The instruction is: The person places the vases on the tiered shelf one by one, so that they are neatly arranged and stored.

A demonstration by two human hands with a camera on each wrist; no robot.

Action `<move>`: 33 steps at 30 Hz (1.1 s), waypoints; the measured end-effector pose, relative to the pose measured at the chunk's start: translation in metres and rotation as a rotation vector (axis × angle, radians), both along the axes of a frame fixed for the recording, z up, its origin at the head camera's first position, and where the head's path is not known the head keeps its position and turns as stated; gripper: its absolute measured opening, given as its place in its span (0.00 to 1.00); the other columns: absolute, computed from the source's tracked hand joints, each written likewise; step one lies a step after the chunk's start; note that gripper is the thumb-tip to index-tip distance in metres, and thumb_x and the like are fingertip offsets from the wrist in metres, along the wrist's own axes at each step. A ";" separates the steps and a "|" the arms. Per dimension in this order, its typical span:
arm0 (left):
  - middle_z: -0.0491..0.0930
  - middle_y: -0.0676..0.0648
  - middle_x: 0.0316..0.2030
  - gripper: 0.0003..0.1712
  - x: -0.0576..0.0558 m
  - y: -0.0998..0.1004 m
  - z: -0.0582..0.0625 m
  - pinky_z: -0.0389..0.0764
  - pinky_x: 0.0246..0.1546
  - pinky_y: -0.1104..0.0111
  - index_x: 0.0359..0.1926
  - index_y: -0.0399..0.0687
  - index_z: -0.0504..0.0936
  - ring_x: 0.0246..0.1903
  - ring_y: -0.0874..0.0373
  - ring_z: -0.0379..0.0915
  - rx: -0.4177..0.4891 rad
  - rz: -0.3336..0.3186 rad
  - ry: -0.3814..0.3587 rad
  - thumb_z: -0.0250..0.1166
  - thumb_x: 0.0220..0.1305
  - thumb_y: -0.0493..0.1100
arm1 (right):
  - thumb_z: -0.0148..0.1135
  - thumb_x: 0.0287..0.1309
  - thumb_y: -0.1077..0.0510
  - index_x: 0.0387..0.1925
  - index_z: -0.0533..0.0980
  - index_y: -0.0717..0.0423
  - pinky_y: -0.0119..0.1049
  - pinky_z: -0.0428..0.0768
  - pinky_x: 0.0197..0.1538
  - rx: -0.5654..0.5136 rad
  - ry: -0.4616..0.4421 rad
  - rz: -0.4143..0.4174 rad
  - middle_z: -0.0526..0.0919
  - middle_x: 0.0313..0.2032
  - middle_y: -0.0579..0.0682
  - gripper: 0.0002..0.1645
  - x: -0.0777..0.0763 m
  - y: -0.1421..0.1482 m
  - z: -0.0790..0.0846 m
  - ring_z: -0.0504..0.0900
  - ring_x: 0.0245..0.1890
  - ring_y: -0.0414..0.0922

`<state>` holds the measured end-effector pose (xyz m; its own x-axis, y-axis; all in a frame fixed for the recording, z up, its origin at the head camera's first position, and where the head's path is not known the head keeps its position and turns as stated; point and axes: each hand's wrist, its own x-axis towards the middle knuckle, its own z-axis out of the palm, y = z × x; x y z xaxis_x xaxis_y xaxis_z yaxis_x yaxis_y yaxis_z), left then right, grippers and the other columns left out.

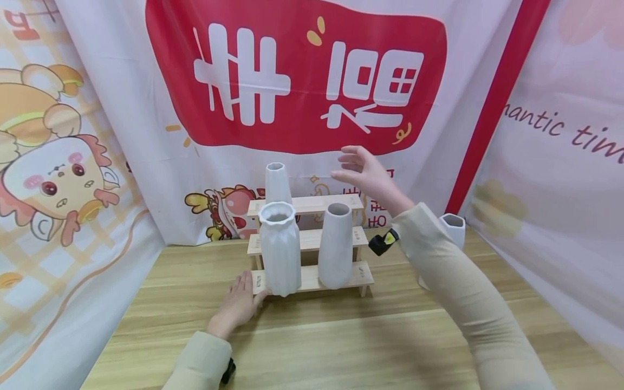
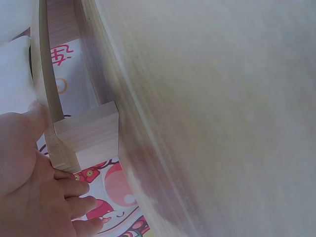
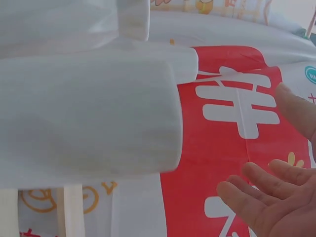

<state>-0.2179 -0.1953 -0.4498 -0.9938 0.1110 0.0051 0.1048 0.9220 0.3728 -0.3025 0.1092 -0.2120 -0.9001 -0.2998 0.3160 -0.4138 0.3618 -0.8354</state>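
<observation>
My left hand grips the left end of the lowest step of a three-step wooden stand. In the left wrist view, the thumb lies against the step's front edge and the fingers pass round its end. My right hand hangs in the air above the right part of the top step, fingers spread and holding nothing. A ribbed white vase with a scalloped rim and a smooth tapered white vase stand upright on the lowest step. Behind, a slim white vase rises at the top step's left; its base is hidden.
Another white vase with an angular rim stands on the wooden table at the right, partly covered by my right forearm. Printed cloth hangs close behind the stand, with more cloth along both sides.
</observation>
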 end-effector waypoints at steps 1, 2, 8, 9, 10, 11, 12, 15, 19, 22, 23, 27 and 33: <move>0.43 0.24 0.65 0.43 0.000 0.000 0.000 0.44 0.62 0.44 0.65 0.20 0.41 0.64 0.31 0.39 0.000 0.001 -0.001 0.46 0.70 0.54 | 0.68 0.49 0.45 0.62 0.61 0.45 0.43 0.73 0.53 0.003 0.003 0.002 0.69 0.59 0.45 0.40 0.000 0.003 -0.002 0.69 0.57 0.43; 0.43 0.23 0.64 0.43 0.000 0.000 0.000 0.44 0.62 0.44 0.65 0.20 0.41 0.64 0.31 0.39 -0.001 0.001 0.000 0.46 0.70 0.54 | 0.68 0.49 0.46 0.62 0.61 0.45 0.44 0.73 0.54 0.006 0.004 -0.002 0.69 0.59 0.46 0.40 0.001 0.006 -0.003 0.69 0.57 0.43; 0.43 0.24 0.64 0.44 0.001 0.000 0.000 0.43 0.62 0.44 0.65 0.20 0.41 0.64 0.31 0.39 0.002 0.000 0.001 0.46 0.70 0.55 | 0.68 0.49 0.46 0.63 0.60 0.45 0.46 0.73 0.54 0.003 0.023 -0.032 0.68 0.59 0.46 0.41 0.005 0.024 -0.010 0.67 0.58 0.45; 0.43 0.24 0.64 0.44 0.001 0.000 0.000 0.43 0.62 0.44 0.65 0.20 0.41 0.64 0.31 0.39 0.004 0.000 0.001 0.46 0.70 0.55 | 0.68 0.48 0.46 0.62 0.60 0.45 0.47 0.72 0.54 0.002 0.026 -0.039 0.68 0.59 0.46 0.41 0.006 0.027 -0.011 0.67 0.58 0.45; 0.43 0.24 0.64 0.44 0.001 0.000 -0.001 0.43 0.62 0.44 0.65 0.21 0.41 0.64 0.31 0.39 0.002 0.000 0.000 0.46 0.70 0.55 | 0.68 0.48 0.45 0.62 0.60 0.45 0.48 0.72 0.54 0.003 0.030 -0.046 0.68 0.59 0.47 0.42 0.007 0.030 -0.011 0.67 0.58 0.46; 0.43 0.24 0.64 0.44 0.001 0.000 -0.001 0.43 0.62 0.44 0.65 0.20 0.41 0.64 0.31 0.39 0.003 0.000 0.000 0.46 0.70 0.55 | 0.68 0.48 0.44 0.63 0.60 0.45 0.48 0.72 0.54 0.003 0.034 -0.052 0.68 0.59 0.47 0.42 0.008 0.033 -0.012 0.67 0.58 0.46; 0.43 0.24 0.65 0.44 0.001 0.000 -0.001 0.43 0.62 0.44 0.65 0.21 0.40 0.64 0.31 0.39 0.003 -0.001 -0.002 0.46 0.70 0.55 | 0.68 0.47 0.43 0.63 0.60 0.45 0.48 0.72 0.54 0.002 0.037 -0.057 0.68 0.60 0.47 0.43 0.008 0.037 -0.013 0.67 0.58 0.46; 0.42 0.24 0.65 0.44 0.001 0.000 0.001 0.43 0.62 0.45 0.65 0.21 0.40 0.64 0.31 0.39 0.002 0.000 -0.004 0.46 0.70 0.55 | 0.68 0.47 0.43 0.63 0.61 0.45 0.49 0.72 0.54 -0.004 0.046 -0.073 0.68 0.60 0.48 0.43 0.011 0.047 -0.015 0.67 0.58 0.46; 0.42 0.24 0.65 0.44 0.001 0.000 0.002 0.43 0.63 0.45 0.65 0.21 0.39 0.64 0.31 0.38 0.004 0.001 -0.008 0.45 0.70 0.55 | 0.68 0.48 0.44 0.64 0.60 0.46 0.49 0.71 0.55 -0.010 0.054 -0.088 0.68 0.61 0.49 0.43 0.015 0.059 -0.020 0.66 0.59 0.47; 0.41 0.24 0.65 0.44 0.001 0.000 0.002 0.42 0.63 0.45 0.65 0.21 0.39 0.64 0.31 0.38 0.009 -0.001 -0.012 0.45 0.70 0.55 | 0.67 0.50 0.46 0.65 0.58 0.47 0.51 0.70 0.56 -0.013 0.053 -0.094 0.66 0.62 0.51 0.44 0.019 0.067 -0.024 0.65 0.60 0.49; 0.41 0.24 0.65 0.44 0.001 0.000 0.002 0.42 0.63 0.45 0.65 0.21 0.40 0.64 0.31 0.38 0.009 -0.002 -0.012 0.45 0.70 0.54 | 0.67 0.50 0.46 0.65 0.58 0.48 0.51 0.69 0.56 -0.016 0.049 -0.095 0.66 0.62 0.52 0.44 0.021 0.069 -0.025 0.65 0.61 0.49; 0.41 0.24 0.65 0.43 0.001 -0.001 0.001 0.42 0.63 0.45 0.65 0.20 0.40 0.64 0.31 0.38 0.013 -0.005 -0.011 0.46 0.70 0.54 | 0.66 0.52 0.48 0.66 0.57 0.51 0.52 0.68 0.57 -0.019 0.022 -0.098 0.65 0.62 0.54 0.43 0.025 0.080 -0.032 0.64 0.61 0.50; 0.41 0.24 0.65 0.43 0.001 0.000 0.001 0.41 0.63 0.45 0.65 0.20 0.40 0.64 0.31 0.38 0.016 -0.005 -0.008 0.46 0.70 0.53 | 0.64 0.54 0.49 0.66 0.56 0.53 0.51 0.67 0.58 -0.017 0.007 -0.130 0.64 0.62 0.56 0.43 0.026 0.097 -0.041 0.64 0.61 0.52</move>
<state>-0.2172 -0.1955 -0.4488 -0.9933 0.1157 -0.0009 0.1063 0.9152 0.3887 -0.2760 0.2060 -0.2534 -0.9287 -0.1755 0.3268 -0.3705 0.3982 -0.8391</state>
